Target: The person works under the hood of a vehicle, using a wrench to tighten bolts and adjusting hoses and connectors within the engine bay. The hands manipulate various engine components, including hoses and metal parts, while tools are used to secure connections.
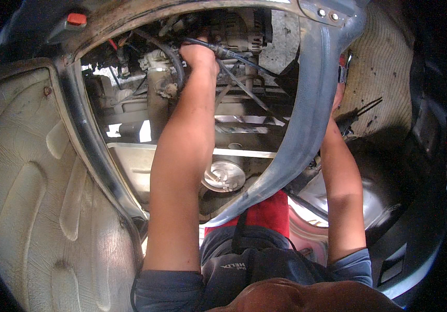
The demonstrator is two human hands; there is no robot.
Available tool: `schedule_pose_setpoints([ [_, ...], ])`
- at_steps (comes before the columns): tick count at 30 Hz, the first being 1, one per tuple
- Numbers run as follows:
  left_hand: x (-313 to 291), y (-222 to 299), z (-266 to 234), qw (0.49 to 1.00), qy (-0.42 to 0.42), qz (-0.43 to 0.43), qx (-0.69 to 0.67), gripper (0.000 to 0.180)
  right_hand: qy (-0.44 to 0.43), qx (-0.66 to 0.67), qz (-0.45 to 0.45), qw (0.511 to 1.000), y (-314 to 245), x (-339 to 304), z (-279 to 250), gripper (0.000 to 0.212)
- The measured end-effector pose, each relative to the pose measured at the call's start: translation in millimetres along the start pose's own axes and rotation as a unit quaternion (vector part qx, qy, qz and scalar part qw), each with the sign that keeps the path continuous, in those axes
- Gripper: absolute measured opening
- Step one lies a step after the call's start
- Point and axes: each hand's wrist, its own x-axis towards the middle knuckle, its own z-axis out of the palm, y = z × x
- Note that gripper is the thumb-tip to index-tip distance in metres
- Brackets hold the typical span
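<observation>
1. Hose, black and thick, curves down through the far part of the engine bay, just left of my left hand.
2. My left hand reaches far up into the bay, fingers curled in among the parts; I cannot tell whether they grip anything, since the fingertips are hidden.
3. A thinner black cable runs right from that hand, passing under the alternator, a ribbed grey body at the far edge.
4. My left forearm comes straight up from the near edge through the opening in the body.
5. My right hand is mostly hidden behind the grey fender edge, which bends from the far right down toward the near middle; I cannot tell how its fingers stand.
6. Just right of that hand a black tool with thin prongs sticks out over the ribbed beige liner.
7. Below the left forearm, a round shiny metal part sits near the middle.
8. On the left, a dusty beige panel with moulded ridges fills the view.
9. A small red cap sits at the far left.
</observation>
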Motion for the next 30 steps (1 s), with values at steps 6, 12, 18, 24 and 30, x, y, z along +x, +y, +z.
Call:
schedule_pose_setpoints([
  [6,4,-4,-3,0.999,-0.026,0.033,0.033,0.039,0.000,0.004,0.003,1.000,-1,1,-1,0.041],
  [12,11,-5,-1,0.994,-0.018,-0.012,-0.110,0.027,-0.001,0.009,0.007,1.000,-2,-1,0,0.041],
  [18,14,-13,-1,0.999,0.012,0.025,-0.020,0.028,0.005,0.014,0.008,1.000,-2,2,-1,0.041],
  [24,-5,-3,9,0.998,0.023,0.037,-0.041,0.027,0.010,0.022,0.006,1.000,1,3,-2,0.041],
  [30,5,-5,0,1.000,-0.008,0.022,-0.020,0.033,0.029,0.006,0.010,1.000,15,1,-2,0.042],
])
